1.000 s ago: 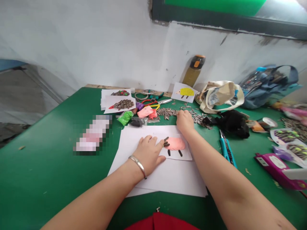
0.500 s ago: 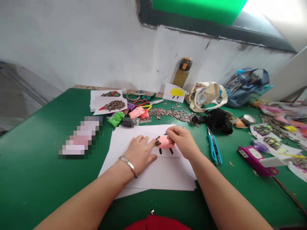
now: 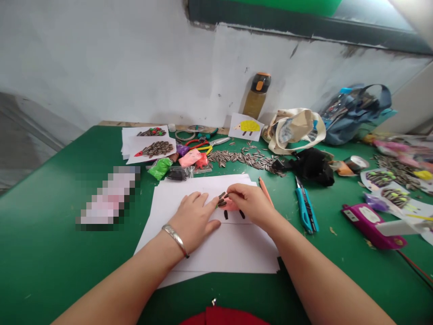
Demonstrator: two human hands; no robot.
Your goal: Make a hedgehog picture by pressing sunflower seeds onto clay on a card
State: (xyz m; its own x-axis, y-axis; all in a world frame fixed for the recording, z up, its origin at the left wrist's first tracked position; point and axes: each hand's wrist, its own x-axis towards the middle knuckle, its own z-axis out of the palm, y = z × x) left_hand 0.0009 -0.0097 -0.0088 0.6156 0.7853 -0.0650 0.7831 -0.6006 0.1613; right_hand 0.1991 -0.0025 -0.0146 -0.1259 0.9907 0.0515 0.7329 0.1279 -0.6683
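Observation:
Pink clay [image 3: 232,206] lies flattened on a small white card with short black legs, on top of a stack of white paper [image 3: 233,250]. Several striped sunflower seeds [image 3: 222,203] stick in its left end. My left hand [image 3: 196,219] rests flat on the paper, fingers spread, its fingertips beside the clay's left end. Over the clay, my right hand [image 3: 252,203] pinches a sunflower seed [image 3: 227,195] between thumb and finger, close to the other seeds. That hand hides the clay's right part.
Loose sunflower seeds [image 3: 250,158] lie behind the paper, near bagged clay [image 3: 160,168] and scissors [image 3: 206,145]. A blue utility knife [image 3: 306,207] and an orange pen [image 3: 265,190] are at the right. Further right sits a magenta glue gun [image 3: 372,228]. Finished seed pictures [image 3: 154,151] lie back left.
My right hand has moved left and down along the clay, bringing its pinched fingertips to the seeds at the left end. My left hand stays on the paper. The view has shifted slightly.

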